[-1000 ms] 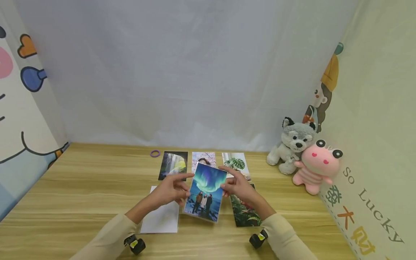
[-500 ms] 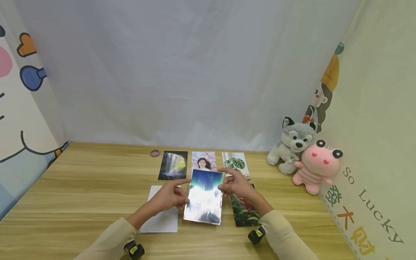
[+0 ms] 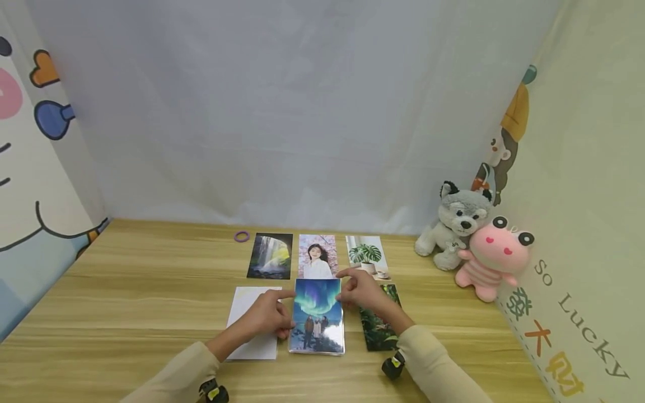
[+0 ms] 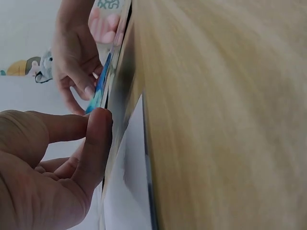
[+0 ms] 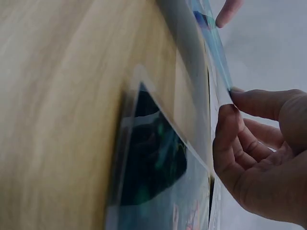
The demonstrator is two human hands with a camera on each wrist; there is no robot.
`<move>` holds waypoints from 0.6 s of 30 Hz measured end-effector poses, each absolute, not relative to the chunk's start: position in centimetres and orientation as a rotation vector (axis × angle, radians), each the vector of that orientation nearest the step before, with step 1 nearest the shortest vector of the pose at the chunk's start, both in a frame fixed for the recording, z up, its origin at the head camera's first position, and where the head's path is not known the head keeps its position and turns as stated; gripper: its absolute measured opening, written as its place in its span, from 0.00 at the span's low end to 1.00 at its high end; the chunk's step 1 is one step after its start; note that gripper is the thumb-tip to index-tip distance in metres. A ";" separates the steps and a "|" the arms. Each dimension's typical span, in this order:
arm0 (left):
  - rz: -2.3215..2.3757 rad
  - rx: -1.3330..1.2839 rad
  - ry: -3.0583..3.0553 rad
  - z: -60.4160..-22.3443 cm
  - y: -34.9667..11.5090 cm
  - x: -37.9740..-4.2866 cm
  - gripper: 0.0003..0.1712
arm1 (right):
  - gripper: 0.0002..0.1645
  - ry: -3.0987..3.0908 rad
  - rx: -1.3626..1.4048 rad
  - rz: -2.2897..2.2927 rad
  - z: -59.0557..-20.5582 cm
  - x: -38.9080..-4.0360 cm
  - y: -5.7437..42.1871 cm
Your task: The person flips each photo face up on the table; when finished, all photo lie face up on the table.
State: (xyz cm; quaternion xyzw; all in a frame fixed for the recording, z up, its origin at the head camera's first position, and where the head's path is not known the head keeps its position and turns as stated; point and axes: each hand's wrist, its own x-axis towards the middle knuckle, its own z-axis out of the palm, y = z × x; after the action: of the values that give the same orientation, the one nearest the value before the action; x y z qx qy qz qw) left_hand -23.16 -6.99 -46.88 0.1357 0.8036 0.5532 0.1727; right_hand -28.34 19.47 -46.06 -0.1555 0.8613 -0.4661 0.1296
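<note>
A glossy photo (image 3: 317, 313) of several people under green and purple northern lights lies face up at the front middle, close over the table, its edge showing a clear border. My left hand (image 3: 267, 314) grips its left edge with thumb and index finger. On the opposite side my right hand (image 3: 364, 291) pinches the upper right edge between thumb and index finger. In the right wrist view, the photo (image 5: 218, 55) appears as a thin blue-green sheet at the fingertips. A blank white card (image 3: 257, 348) lies partly beneath my left hand.
Behind stand three photos in a row: a waterfall (image 3: 270, 256), a portrait (image 3: 317, 257) and a potted plant (image 3: 365, 254). A dark foliage photo (image 3: 378, 324) lies under the right forearm. A purple ring (image 3: 242, 237), a plush husky (image 3: 456, 224) and a pink plush (image 3: 496, 257) sit further back.
Both hands have brought the photo down and toward the front, turning it from tilted to nearly straight. The portrait behind it has come into view.
</note>
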 end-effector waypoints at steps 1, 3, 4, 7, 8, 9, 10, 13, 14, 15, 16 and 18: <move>1.564 0.372 2.277 -46.9 -6.8 -23.1 0.40 | 0.31 2.533 -0.442 -1.325 -46.1 -28.3 19.4; 1.554 0.351 2.266 -47.0 -6.6 -22.9 0.40 | 0.31 2.593 -0.422 -1.258 -46.1 -28.3 19.2; 1.549 0.341 2.263 -47.1 -6.4 -22.9 0.39 | 0.31 2.611 -0.413 -1.231 -46.2 -28.3 19.1; 1.534 0.325 2.259 -47.2 -6.0 -22.7 0.40 | 0.30 2.646 -0.390 -1.169 -46.4 -28.3 19.0; 1.523 0.320 2.266 -47.2 -5.8 -22.7 0.40 | 0.30 2.659 -0.389 -1.150 -46.5 -28.3 18.9; 1.510 0.311 2.276 -47.1 -5.7 -22.7 0.40 | 0.30 2.671 -0.390 -1.133 -46.6 -28.3 18.9; 1.492 0.303 2.289 -47.1 -5.5 -22.8 0.40 | 0.29 2.682 -0.388 -1.115 -46.6 -28.3 18.9; 1.430 0.267 2.325 -46.9 -5.2 -23.0 0.41 | 0.29 2.718 -0.385 -1.050 -46.5 -28.2 18.7; 1.409 0.256 2.337 -46.8 -5.1 -23.1 0.41 | 0.28 2.734 -0.390 -1.025 -46.5 -28.2 18.7; 1.391 0.247 2.346 -46.7 -5.0 -23.2 0.41 | 0.28 2.746 -0.386 -1.001 -46.4 -28.2 18.6; 1.372 0.242 2.358 -46.7 -4.9 -23.2 0.41 | 0.28 2.758 -0.385 -0.979 -46.4 -28.1 18.5; 1.339 0.235 2.382 -46.5 -4.8 -23.3 0.40 | 0.28 2.782 -0.381 -0.937 -46.2 -28.0 18.4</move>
State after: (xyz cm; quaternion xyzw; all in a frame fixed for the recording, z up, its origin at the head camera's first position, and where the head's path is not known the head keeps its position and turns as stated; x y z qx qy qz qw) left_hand -23.30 -4.82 -46.52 0.0838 0.8514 0.4783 0.1981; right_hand -28.05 18.38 -46.23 -0.1282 0.9360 -0.3152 0.0904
